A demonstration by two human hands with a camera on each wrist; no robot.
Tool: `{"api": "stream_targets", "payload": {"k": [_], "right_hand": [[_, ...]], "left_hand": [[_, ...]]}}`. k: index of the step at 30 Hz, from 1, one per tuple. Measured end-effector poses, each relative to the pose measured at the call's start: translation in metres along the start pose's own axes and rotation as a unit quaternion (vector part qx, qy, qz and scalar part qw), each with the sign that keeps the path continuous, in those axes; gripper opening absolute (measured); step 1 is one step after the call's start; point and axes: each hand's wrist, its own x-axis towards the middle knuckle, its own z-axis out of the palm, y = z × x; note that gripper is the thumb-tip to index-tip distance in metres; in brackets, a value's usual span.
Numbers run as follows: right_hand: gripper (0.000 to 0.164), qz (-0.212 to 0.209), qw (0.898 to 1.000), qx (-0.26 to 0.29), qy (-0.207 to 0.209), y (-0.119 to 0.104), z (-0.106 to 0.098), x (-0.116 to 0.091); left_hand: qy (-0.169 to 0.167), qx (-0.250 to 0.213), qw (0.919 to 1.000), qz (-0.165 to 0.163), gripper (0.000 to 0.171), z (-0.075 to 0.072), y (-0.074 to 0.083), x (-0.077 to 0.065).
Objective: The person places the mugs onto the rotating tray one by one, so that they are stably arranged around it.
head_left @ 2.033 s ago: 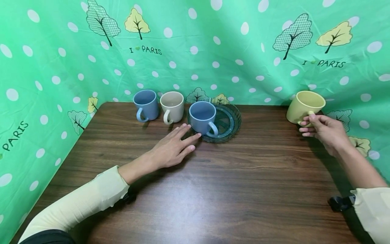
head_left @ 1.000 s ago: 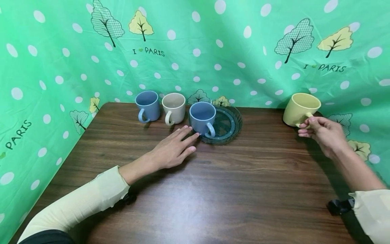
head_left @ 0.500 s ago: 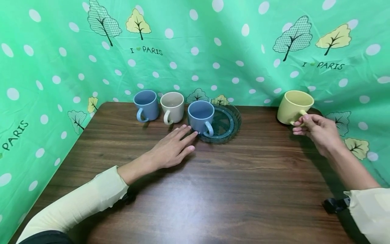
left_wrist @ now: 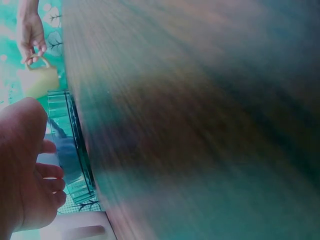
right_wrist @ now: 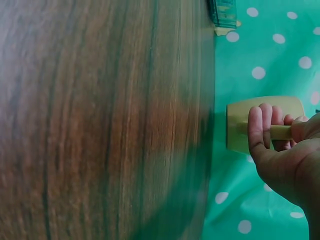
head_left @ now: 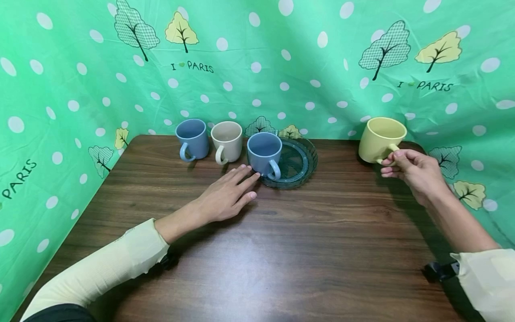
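My right hand (head_left: 416,174) pinches the handle of a yellow mug (head_left: 378,143) near the table's back right. A strip of curtain shows between the mug's base and the tabletop in the right wrist view, so the yellow mug (right_wrist: 237,120) hangs slightly above the wood, upright. With fingers spread and straight, my left hand (head_left: 225,194) lies at the front left rim of a clear greenish glass dish (head_left: 310,167); its fingertips seem to touch that rim. Inside the dish, toward its left side, stands a blue mug (head_left: 261,152).
Left of the dish, a light grey mug (head_left: 229,141) and another blue mug (head_left: 193,138) stand upright on the brown wooden table (head_left: 306,250). A green dotted curtain (head_left: 306,53) hangs along the table's back and left sides.
The right hand has carried the yellow mug leftward, a little closer to the dish. My left hand has stayed by the dish's rim, and the other mugs keep their places.
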Motion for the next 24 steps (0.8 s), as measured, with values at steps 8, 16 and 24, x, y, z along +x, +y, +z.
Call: {"api": "stream_targets", "payload": {"k": [8, 16, 24], "right_hand": [[0.021, -0.017, 1.000, -0.011, -0.006, 0.000, 0.008, -0.005], [0.021, -0.028, 0.999, -0.012, -0.014, 0.003, 0.013, -0.007], [0.020, -0.024, 0.999, -0.020, -0.017, 0.005, 0.017, -0.011]], "left_hand": [[0.005, 0.006, 1.0000, 0.001, 0.062, 0.000, 0.000, 0.001], [0.007, 0.002, 1.0000, 0.002, 0.063, 0.000, 0.001, 0.002], [-0.002, 0.006, 1.0000, -0.006, 0.064, -0.001, 0.002, 0.000]]}}
